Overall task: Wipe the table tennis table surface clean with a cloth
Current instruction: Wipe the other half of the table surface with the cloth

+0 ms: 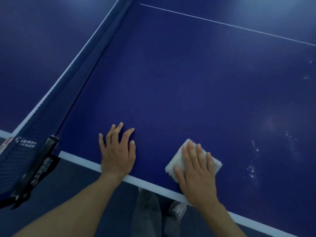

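Near the close edge of the table point(188, 82), at about 5 o'clock in the view, the white cloth point(176, 163) lies folded flat on the blue surface. The right hand point(196, 175) rests on top of it, fingers straight and a little spread, pressing it down without curling round it. Corners of the cloth show at 10 o'clock and 2 o'clock of this hand.

The left hand point(118, 154) lies at about 6 o'clock in the view, palm down on the bare surface, fingers spread and holding nothing. Its wrist crosses the white edge line point(80, 160). The two hands are near each other but apart.

At 3 o'clock from the cloth, small shiny marks point(252, 168) dot the surface. The net point(82, 71) runs from 8 o'clock up to 12 o'clock, and its black clamp point(46, 156) sits on the table edge. A thin white line point(222, 23) crosses the far surface, from 12 o'clock towards 2 o'clock. Below the edge, at 6 o'clock, a grey trouser leg point(147, 212) and a light shoe point(179, 208) show.
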